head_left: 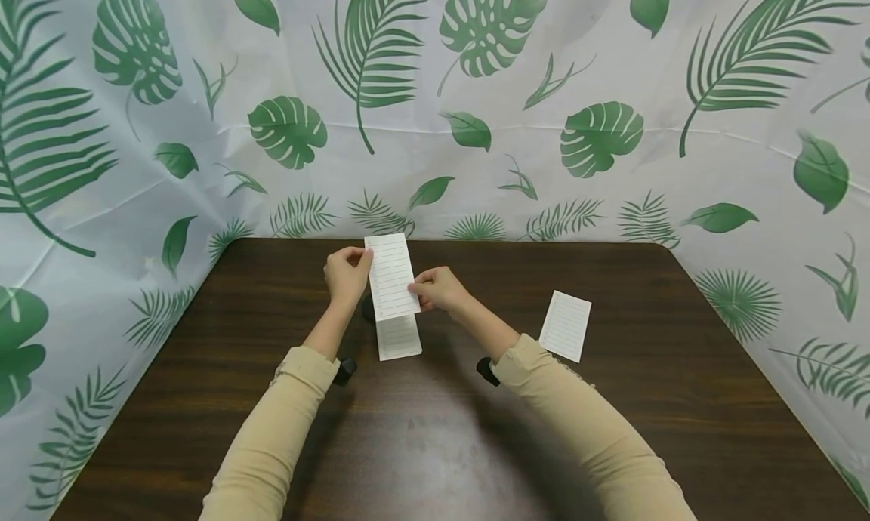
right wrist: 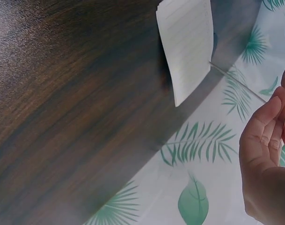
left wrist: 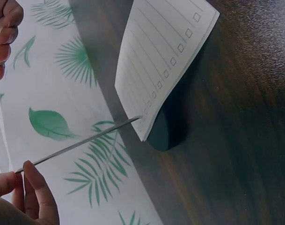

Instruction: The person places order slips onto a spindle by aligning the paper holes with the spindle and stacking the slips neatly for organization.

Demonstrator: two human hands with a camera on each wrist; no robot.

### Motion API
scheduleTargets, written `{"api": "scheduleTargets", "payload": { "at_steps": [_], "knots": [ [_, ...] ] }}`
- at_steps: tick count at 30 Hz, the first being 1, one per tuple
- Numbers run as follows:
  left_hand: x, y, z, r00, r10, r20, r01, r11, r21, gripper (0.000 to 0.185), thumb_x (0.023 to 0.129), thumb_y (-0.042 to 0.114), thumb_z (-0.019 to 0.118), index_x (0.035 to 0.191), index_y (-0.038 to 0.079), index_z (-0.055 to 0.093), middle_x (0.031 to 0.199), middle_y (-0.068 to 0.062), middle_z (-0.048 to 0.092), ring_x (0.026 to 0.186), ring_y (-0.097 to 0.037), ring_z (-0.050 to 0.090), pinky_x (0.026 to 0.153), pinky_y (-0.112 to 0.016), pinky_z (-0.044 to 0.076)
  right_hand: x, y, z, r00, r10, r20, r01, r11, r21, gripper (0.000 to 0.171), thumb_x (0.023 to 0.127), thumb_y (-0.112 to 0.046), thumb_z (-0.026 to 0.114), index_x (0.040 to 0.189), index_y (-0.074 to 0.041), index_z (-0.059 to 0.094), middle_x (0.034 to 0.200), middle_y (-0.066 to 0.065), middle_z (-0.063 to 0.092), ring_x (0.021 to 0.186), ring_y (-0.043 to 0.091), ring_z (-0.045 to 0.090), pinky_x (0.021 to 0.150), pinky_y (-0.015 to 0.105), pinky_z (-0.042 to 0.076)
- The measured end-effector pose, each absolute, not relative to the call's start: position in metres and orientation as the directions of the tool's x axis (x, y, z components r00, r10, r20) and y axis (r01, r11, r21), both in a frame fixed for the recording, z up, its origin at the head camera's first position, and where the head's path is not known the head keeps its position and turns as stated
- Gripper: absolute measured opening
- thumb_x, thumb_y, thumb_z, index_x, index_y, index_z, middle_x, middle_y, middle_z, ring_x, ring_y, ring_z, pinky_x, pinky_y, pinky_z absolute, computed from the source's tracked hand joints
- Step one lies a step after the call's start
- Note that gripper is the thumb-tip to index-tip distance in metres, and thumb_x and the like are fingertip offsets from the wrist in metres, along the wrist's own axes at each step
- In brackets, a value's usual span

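Observation:
Between both hands hangs a white lined sheet (head_left: 392, 272) with a column of small check boxes, raised above the table. My left hand (head_left: 347, 275) pinches its upper left edge between thumb and fingers. On the right edge, lower down, my right hand (head_left: 442, 288) pinches the sheet, thumb in front. Below lies a small stack of similar sheets (left wrist: 168, 51), pierced by a thin metal spike (left wrist: 81, 144). That spike rises from the stack to the held sheet near the left fingertips. A dark rounded base (left wrist: 160, 133) shows beneath the stack, mostly covered.
Another lined sheet (head_left: 566, 325) lies flat on the dark wooden table (head_left: 435, 445), right of the right forearm. A white curtain (head_left: 421, 113) with green leaves hangs behind the table's far edge and along its sides. Each wrist carries a black device (head_left: 345, 371).

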State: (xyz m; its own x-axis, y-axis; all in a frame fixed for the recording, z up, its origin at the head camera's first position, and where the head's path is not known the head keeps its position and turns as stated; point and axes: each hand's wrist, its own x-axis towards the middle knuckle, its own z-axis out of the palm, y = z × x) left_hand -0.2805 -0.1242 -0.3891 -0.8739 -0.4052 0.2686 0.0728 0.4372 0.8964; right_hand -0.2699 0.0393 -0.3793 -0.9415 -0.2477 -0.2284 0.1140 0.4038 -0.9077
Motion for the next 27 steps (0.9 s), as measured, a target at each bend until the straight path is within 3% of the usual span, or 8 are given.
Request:
{"api": "scheduleTargets", "payload": {
  "at_steps": [8,14,16,19,22,27],
  "knots": [
    [-0.282,-0.125,-0.390,-0.881,-0.373,0.291,0.097,0.460,0.883,0.022,0.088,0.014,0.060,0.095,-0.005,0.071,0.088,-0.022,0.069,0.078,-0.030,0.062,0.067,-0.035,0.049,-0.269,0.039,-0.383,-0.939,-0.262,-0.221,0.101,0.404,-0.909,0.022,0.092,-0.008,0.058,0.102,0.010,0.064,0.082,0.014,0.068,0.058,0.010,0.059,0.057,0.024,0.057],
    [-0.284,-0.129,-0.389,-0.927,-0.340,0.159,0.037,0.338,0.940,0.024,0.089,0.013,0.061,0.100,-0.007,0.069,0.089,-0.019,0.066,0.066,-0.015,0.057,0.052,-0.016,0.047,-0.268,0.039,-0.385,-0.938,-0.260,-0.228,0.107,0.410,-0.906,0.021,0.092,-0.008,0.058,0.102,0.010,0.064,0.080,0.013,0.067,0.057,0.010,0.057,0.055,0.021,0.056],
    [-0.284,-0.131,-0.387,-0.944,-0.321,0.079,-0.009,0.263,0.965,0.026,0.091,0.013,0.060,0.105,-0.008,0.067,0.091,-0.016,0.064,0.066,-0.011,0.054,0.048,-0.012,0.047,-0.269,0.039,-0.386,-0.940,-0.256,-0.226,0.105,0.413,-0.904,0.021,0.092,-0.008,0.058,0.101,0.010,0.064,0.079,0.012,0.067,0.057,0.009,0.057,0.058,0.024,0.058],
    [-0.284,-0.133,-0.385,-0.956,-0.295,-0.006,-0.063,0.185,0.981,0.029,0.092,0.014,0.059,0.110,-0.008,0.065,0.093,-0.012,0.061,0.073,-0.014,0.055,0.046,-0.011,0.046,-0.269,0.038,-0.389,-0.938,-0.260,-0.229,0.109,0.403,-0.908,0.021,0.092,-0.007,0.058,0.101,0.011,0.064,0.077,0.011,0.067,0.057,0.009,0.057,0.068,0.034,0.060],
    [-0.286,-0.133,-0.384,-0.958,-0.284,-0.030,-0.081,0.172,0.982,0.029,0.092,0.013,0.058,0.111,-0.009,0.064,0.093,-0.011,0.059,0.077,-0.018,0.056,0.046,-0.010,0.046,-0.270,0.038,-0.390,-0.934,-0.268,-0.236,0.119,0.390,-0.913,0.021,0.093,-0.007,0.058,0.101,0.011,0.064,0.075,0.010,0.066,0.056,0.008,0.058,0.076,0.041,0.060],
    [-0.286,-0.133,-0.384,-0.958,-0.286,-0.023,-0.083,0.200,0.976,0.028,0.093,0.012,0.057,0.110,-0.009,0.064,0.092,-0.012,0.059,0.067,-0.014,0.055,0.045,-0.010,0.045,-0.271,0.038,-0.392,-0.932,-0.265,-0.248,0.132,0.389,-0.911,0.021,0.093,-0.008,0.058,0.101,0.011,0.064,0.077,0.010,0.067,0.057,0.009,0.059,0.078,0.043,0.059]
  ]
}}
